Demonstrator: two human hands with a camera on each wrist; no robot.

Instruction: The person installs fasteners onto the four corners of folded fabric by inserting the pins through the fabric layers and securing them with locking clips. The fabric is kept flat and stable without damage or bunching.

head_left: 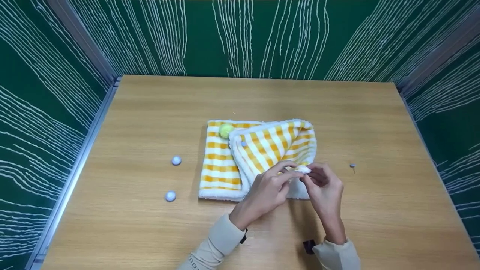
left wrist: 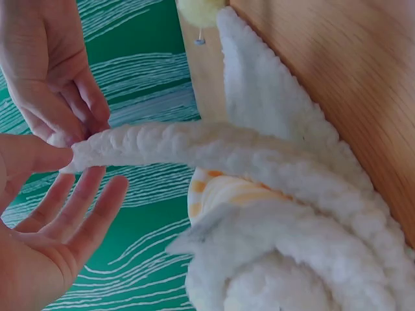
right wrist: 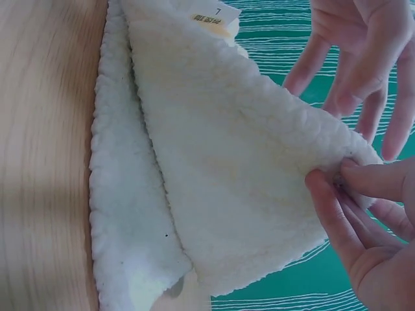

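Partly behind hands (head_left: 267, 187) (head_left: 325, 189), checked cloth (head_left: 262, 148)

Markings on your bench: on your left sleeve (head_left: 224, 236), dark letters (head_left: 194, 261) run along the fabric, an O and a U seeming to be among them, though the rest is too small to make out. In the right wrist view, the white label (right wrist: 217, 13) at the upper edge of your fleece-backed checked cloth (right wrist: 220, 155) bears one character, L or 7, orientation undetermined; beside it, a yellow strip (right wrist: 207, 19) carries dark print, illegible.
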